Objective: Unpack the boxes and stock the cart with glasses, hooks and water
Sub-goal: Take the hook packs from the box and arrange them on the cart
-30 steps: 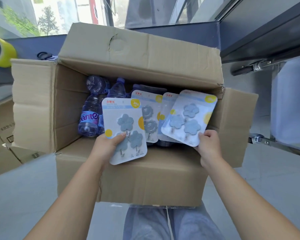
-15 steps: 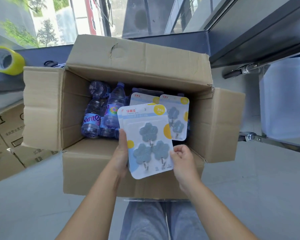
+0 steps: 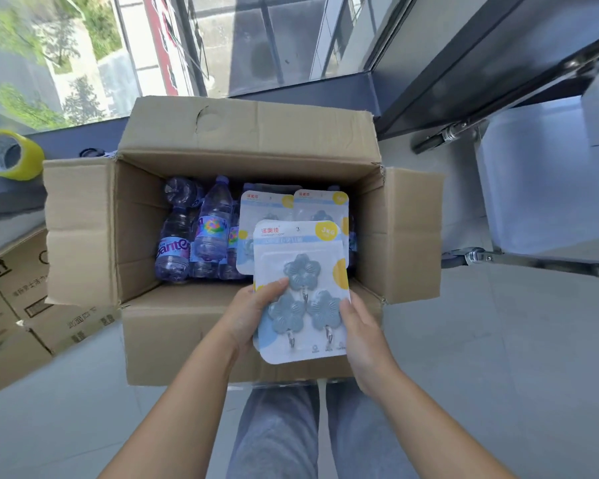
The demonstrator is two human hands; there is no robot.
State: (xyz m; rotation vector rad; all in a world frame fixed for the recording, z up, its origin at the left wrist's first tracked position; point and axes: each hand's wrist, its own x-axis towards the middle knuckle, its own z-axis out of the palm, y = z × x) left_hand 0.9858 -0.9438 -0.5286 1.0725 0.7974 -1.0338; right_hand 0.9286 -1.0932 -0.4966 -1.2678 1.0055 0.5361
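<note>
**Hook cards held over an open box of water**

An open cardboard box point(image 3: 173, 233) sits on the grey floor point(image 3: 498, 357) in front of the person, all 4 flaps folded outward. Inside, on the left half, several clear water bottles point(image 3: 210, 233) with purple-blue labels lie packed together, caps pointing toward the far wall of the box. On the right half, 2 carded hook packs point(image 3: 320, 205) rest on top of the bottles, side by side and partly overlapping, their lower parts hidden.

Above the near edge of the box, both hands hold a stack of hook cards point(image 3: 300, 295); the top card shows 3 blue flower-shaped hooks, and the edge of at least 1 more card peeks out behind it on the left. The left hand point(image 3: 248, 314) grips the stack's left edge, thumb pressed across the front onto the flower hooks, fingers curled behind. The right hand point(image 3: 358, 331) clasps the right edge, thumb lying along the card's side.

Left of the box, a second cardboard carton point(image 3: 11, 316) with printed markings lies tilted on the floor, its contents not visible. A yellow roll of tape point(image 3: 13, 155) rests on the dark window ledge point(image 3: 11, 198) beyond it. To the right stands a metal cart point(image 3: 533, 261) with a pale panel. The person's grey trousers point(image 3: 308, 433) show below the box.
</note>
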